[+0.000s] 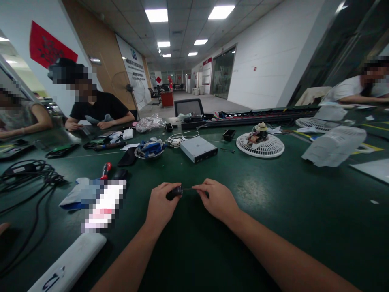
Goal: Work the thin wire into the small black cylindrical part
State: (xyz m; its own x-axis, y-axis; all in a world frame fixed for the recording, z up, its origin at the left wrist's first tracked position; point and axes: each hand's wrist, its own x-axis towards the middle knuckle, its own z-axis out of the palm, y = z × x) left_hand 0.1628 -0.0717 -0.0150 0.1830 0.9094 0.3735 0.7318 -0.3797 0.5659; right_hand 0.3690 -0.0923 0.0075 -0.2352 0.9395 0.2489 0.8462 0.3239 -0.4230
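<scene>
We are holding a small black part (176, 191) and a thin rod (187, 189) in line above the dark green tabletop (288, 190)

Our left hand (160, 202) is gripping the compact part at nine o'clock, and our right hand (217, 198) is pinching the straight, metallic-looking rod at three; we are not telling whether the two are joined. We are probably risking a bent rod if our hands are straying out of line, and a drop if fingertips are slipping on so narrow a piece. Toward one o'clock a boxy grey optical drive (197, 148) is lying; toward two, a round, slotted white grille (275, 150)
</scene>
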